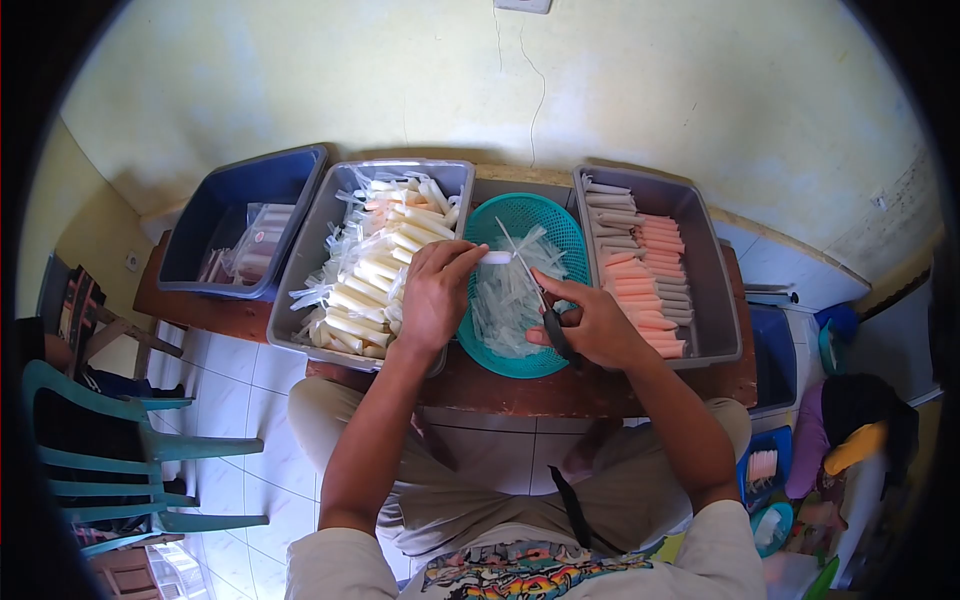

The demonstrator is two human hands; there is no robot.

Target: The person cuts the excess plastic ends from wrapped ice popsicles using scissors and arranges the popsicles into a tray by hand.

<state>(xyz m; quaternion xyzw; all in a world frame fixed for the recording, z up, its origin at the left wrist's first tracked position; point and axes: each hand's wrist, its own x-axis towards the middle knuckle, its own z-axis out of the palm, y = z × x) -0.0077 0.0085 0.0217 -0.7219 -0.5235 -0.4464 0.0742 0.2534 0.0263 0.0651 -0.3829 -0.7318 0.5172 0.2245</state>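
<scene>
My left hand (440,288) pinches one end of a pale wrapped stick (496,257) above a green basket (478,347). My right hand (590,322) is closed round the black handles of a pair of scissors (557,335). Their blades are parted beside the stick's right end. Clear plastic scraps (510,300) lie in the basket below. Left of it, a grey tub (290,290) holds many cream sticks (372,290) with long clear plastic ends. The grey tub (715,270) on the right holds rows of pink and greyish sticks (640,285).
A dark blue tub (190,225) with a few packs stands at the far left of the wooden bench (500,393). Behind the bench rises a wall (420,80). A green plastic chair (150,448) is at lower left; cloths and small containers lie at lower right.
</scene>
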